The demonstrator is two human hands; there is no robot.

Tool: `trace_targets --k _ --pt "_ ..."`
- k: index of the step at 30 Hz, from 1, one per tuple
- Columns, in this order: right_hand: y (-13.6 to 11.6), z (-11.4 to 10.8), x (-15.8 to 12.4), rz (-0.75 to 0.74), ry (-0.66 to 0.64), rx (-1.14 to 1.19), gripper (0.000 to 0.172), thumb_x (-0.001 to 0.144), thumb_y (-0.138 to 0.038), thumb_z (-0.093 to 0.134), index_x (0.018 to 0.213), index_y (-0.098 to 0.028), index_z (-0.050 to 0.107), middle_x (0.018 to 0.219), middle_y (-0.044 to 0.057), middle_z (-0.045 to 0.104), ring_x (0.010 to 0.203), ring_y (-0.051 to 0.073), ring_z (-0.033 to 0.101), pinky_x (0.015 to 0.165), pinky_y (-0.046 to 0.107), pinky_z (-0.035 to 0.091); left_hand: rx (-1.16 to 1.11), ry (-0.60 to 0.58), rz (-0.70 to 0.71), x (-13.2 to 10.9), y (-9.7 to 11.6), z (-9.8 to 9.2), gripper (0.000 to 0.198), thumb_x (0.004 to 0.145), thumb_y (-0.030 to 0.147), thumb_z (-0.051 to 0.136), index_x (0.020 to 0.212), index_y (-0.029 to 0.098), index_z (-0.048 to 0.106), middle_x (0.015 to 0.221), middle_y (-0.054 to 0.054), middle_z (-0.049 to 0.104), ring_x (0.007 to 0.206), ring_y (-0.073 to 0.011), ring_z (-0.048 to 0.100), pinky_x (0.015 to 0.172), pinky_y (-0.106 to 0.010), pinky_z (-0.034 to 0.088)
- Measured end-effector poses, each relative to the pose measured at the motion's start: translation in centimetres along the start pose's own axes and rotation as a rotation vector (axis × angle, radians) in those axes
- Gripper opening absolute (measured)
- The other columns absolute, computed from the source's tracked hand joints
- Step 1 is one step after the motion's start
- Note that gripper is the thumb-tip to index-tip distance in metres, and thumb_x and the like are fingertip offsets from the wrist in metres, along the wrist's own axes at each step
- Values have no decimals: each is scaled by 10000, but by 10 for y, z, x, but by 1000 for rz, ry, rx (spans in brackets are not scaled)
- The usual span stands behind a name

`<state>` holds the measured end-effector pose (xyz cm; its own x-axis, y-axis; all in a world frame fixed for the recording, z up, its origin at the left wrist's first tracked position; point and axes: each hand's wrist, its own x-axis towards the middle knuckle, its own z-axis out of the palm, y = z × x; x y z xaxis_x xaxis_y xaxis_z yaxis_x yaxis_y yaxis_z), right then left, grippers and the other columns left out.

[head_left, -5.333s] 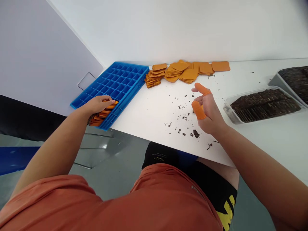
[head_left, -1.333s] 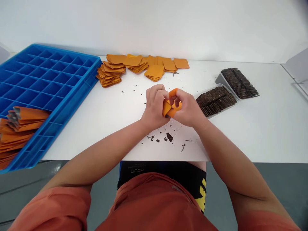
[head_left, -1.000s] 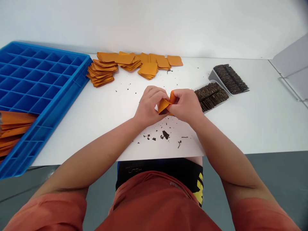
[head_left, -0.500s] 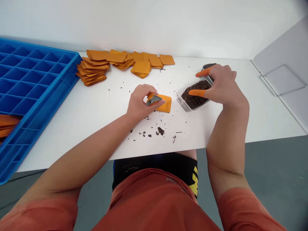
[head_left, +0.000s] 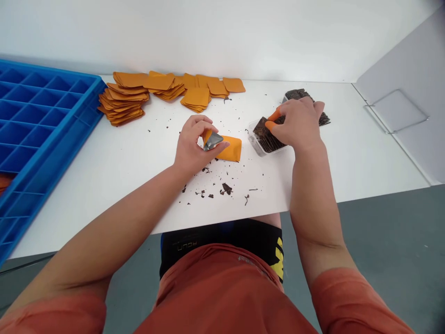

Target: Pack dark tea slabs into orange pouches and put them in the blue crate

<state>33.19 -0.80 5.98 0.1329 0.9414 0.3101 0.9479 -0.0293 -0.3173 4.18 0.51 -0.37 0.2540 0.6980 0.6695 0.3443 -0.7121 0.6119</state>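
My left hand [head_left: 195, 144] pinches an orange pouch [head_left: 231, 148], whose mouth gapes and shows its silvery inside. Right of it stands a clear plastic box [head_left: 255, 144] packed with thin dark brown pieces [head_left: 269, 141]. My right hand [head_left: 299, 121], with orange covers on thumb and forefinger, is over this box. Its two covered fingertips are closed on a dark brown piece [head_left: 261, 126] at the box's left side, tilted up from the row. The rest of that hand hides part of the box and of a second container [head_left: 287, 96] behind it.
Stacks of orange pouches [head_left: 127, 97] lie along the back of the white table [head_left: 114, 174]. At the left is a blue divided tray [head_left: 52, 157]. Dark crumbs [head_left: 227, 188] are scattered near the front edge. A wire handle [head_left: 396, 111] is on the right panel.
My right hand has come down and left, and its spread finger and thumb have closed on a dark piece. The left hand still holds the pouch. The view has shifted slightly.
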Motion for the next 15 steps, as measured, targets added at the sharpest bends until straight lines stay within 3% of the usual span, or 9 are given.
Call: trace_targets --k 3,6,10,12,15 --pt "-14 -11 -3 74 40 -3 205 773 -255 837 687 -214 657 879 116 654 1170 391 512 1098 748 308 20 -14 10 -1 0 0 338 828 440 907 1022 262 696 1179 -66 677 1019 -236 668 856 -411 607" --pt "-25 -23 -9 148 137 27 68 785 -153 749 752 -201 715 863 132 697 1099 345 510 1054 666 382 50 18 105 0 1 2 354 813 352 939 1048 266 688 1177 -64 688 1058 -256 657 945 -467 587" --pt "-32 -29 -15 205 213 42 128 766 -141 709 823 -242 762 781 99 681 1172 373 457 1000 610 424 89 51 161 1 0 6 426 761 253 993 1058 262 687 1158 -45 714 1114 -259 625 1000 -474 550" --pt "-36 -27 -16 190 243 57 138 775 -143 709 846 -248 763 754 64 648 1187 362 503 1035 611 413 97 41 148 1 0 7 444 760 215 994 1072 259 682 1155 -35 722 1111 -242 627 1001 -454 544" --pt "-44 -20 -20 86 438 161 165 844 -154 690 982 -211 760 1025 49 748 1211 302 597 1092 580 403 92 29 144 1 1 8 473 741 210 1008 1074 249 674 1141 -25 728 1100 -228 635 995 -429 545"
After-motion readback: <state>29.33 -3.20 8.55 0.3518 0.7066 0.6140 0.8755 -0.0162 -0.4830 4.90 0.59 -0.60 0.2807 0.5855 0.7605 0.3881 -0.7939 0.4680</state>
